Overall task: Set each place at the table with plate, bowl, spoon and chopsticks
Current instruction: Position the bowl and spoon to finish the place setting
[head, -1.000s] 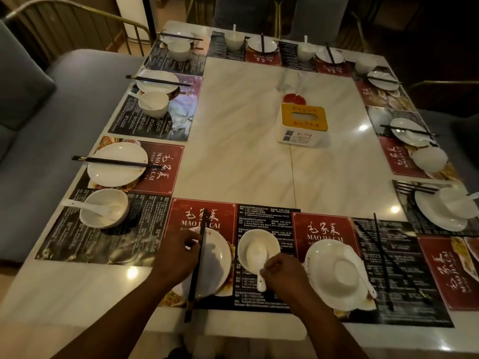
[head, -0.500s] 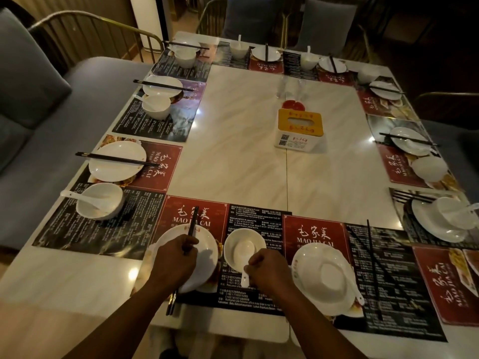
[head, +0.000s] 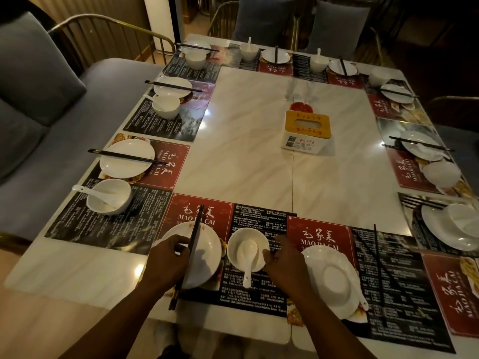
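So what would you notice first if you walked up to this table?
Two hands at the near edge: the left hand holds black chopsticks across a white plate, the right hand sits beside a bowl with a spoon in it. In the middle of the marble table stands a yellow-topped box.

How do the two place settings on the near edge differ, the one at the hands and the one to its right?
The left bowl stands beside the left plate; the right bowl sits on the right plate. The left chopsticks lie across their plate, held by the left hand; the right chopsticks lie splayed on the mat, untouched. Both settings share white dishes and dark chopsticks.
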